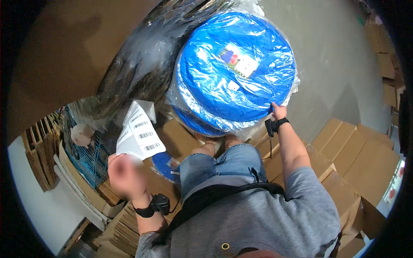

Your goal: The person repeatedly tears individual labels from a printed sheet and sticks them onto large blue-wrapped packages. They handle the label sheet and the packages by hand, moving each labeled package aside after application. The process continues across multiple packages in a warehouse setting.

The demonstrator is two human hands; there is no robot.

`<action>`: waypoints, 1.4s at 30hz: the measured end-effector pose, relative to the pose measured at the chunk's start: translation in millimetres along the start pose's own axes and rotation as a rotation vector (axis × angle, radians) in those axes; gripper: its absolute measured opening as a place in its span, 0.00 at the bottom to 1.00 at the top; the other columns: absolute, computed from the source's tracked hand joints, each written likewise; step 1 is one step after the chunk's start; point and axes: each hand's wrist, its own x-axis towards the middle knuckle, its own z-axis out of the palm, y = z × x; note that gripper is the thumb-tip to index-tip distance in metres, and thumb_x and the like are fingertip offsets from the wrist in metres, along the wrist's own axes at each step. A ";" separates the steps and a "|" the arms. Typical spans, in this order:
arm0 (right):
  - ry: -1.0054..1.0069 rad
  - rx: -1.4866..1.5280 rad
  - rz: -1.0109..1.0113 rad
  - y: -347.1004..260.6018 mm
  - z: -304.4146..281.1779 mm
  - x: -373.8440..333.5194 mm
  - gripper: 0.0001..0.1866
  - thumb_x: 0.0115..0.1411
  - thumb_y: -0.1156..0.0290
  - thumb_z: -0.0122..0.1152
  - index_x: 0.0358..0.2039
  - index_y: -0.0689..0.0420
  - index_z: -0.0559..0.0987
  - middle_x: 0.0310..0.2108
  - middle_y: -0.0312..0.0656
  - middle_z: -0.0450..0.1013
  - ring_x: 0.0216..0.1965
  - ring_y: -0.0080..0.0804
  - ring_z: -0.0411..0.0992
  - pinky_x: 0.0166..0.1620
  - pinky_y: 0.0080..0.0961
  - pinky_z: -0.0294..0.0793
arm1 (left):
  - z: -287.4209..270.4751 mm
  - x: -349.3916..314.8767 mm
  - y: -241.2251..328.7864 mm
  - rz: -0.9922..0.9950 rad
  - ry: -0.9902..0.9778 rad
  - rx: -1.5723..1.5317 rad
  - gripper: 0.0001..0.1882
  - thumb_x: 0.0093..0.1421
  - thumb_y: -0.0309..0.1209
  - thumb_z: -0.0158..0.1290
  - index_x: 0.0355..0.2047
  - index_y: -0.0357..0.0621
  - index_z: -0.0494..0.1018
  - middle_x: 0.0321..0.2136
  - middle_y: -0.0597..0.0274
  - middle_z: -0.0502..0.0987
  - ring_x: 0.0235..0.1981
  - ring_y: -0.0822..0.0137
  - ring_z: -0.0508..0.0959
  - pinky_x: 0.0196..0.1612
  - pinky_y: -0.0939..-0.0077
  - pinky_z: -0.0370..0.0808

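Left fingers (116, 160) hold a barcode-label sheet (138, 132), long axis pointing forward; the right hand (279, 112) grips a plastic-wrapped round blue package (223, 92)

The left hand (127, 176) is blurred and covers the near end of the label sheet (140, 134). Some fingers of the right hand (279, 112) are hidden by the round blue package (215, 79). The wrapped bundle (148, 56) is cut at the far edge.
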 end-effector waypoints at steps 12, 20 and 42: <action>0.186 0.223 -0.271 -63.4 -18.7 126.8 0.33 0.37 0.61 0.71 0.41 0.67 0.70 0.38 0.50 0.72 0.38 0.39 0.71 0.43 0.29 0.68 | 62.4 22.7 -32.5 -0.057 -0.271 0.002 0.05 0.50 0.18 0.50 0.29 0.38 0.70 0.28 0.63 0.67 0.28 0.75 0.65 0.31 0.86 0.62; 0.145 0.405 -0.197 -53.9 -13.2 117.6 0.21 0.47 0.64 0.64 0.38 0.65 0.75 0.35 0.43 0.74 0.35 0.30 0.71 0.41 0.24 0.67 | 89.8 50.8 -75.1 -0.107 -0.369 -0.037 0.06 0.49 0.18 0.50 0.29 0.38 0.69 0.28 0.64 0.66 0.28 0.75 0.65 0.33 0.84 0.62; -0.201 1.646 0.879 35.0 196.1 -199.5 0.22 0.62 0.57 0.37 0.47 0.62 0.64 0.48 0.50 0.65 0.48 0.48 0.65 0.51 0.50 0.64 | 88.2 79.0 -118.1 -0.008 -0.467 -0.164 0.06 0.50 0.17 0.49 0.29 0.38 0.68 0.27 0.64 0.64 0.26 0.76 0.63 0.30 0.87 0.59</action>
